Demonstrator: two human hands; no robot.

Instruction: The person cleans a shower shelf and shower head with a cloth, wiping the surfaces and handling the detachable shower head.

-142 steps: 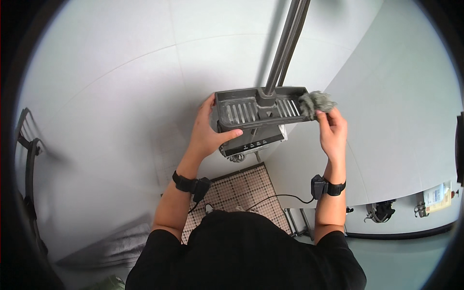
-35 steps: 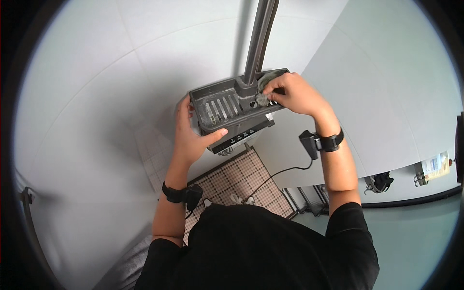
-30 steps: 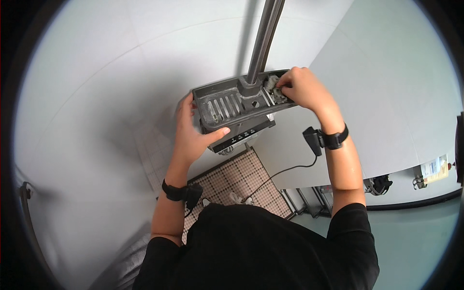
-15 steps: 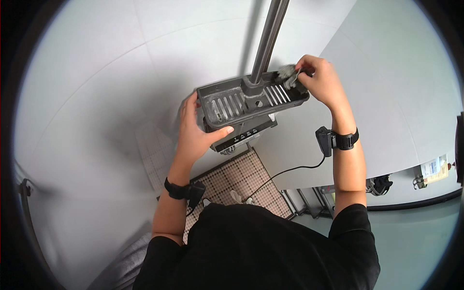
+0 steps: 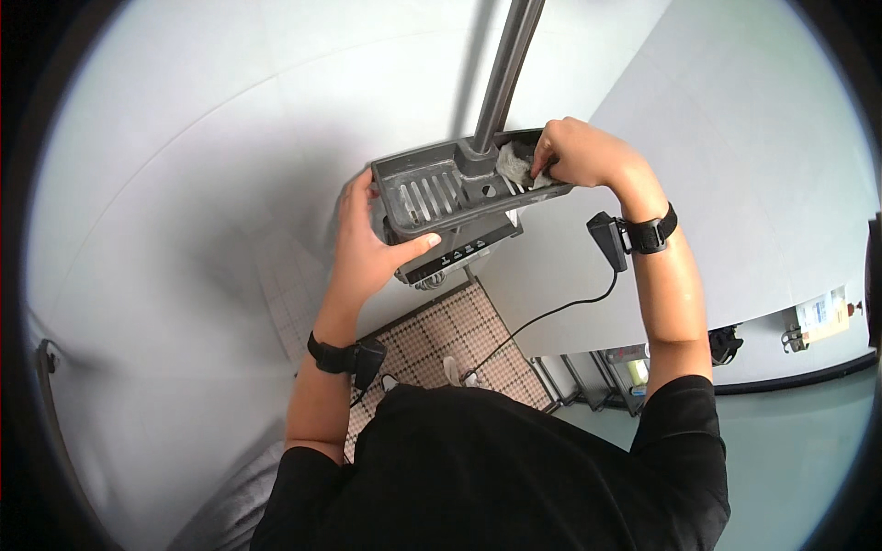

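Note:
A dark grey slotted shower shelf [image 5: 441, 221] is fitted round a dark upright pole [image 5: 507, 73]. My left hand [image 5: 364, 250] grips the shelf's left end, fingers behind the rim and thumb along the front. In the right half of the shelf, my right hand [image 5: 581, 154] pinches a crumpled grey cloth [image 5: 513, 165] and presses it onto the slats. Part of the cloth is hidden beneath my fingers. Under the shelf sits a dark shower control unit [image 5: 467, 252] with a row of small pale symbols. The left slats show whitish marks.
Pale walls stand close behind and to the left. A checked mat [image 5: 432, 335] lies on the floor below. From my right wrist strap [image 5: 649, 235] a black cable [image 5: 551, 315] hangs down. Lower right are a metal rack [image 5: 588, 381] and a dark hanging object [image 5: 726, 345].
My right hand has brought the cloth left and down, from the shelf's far right corner onto the right slats. My left hand keeps its hold on the left end.

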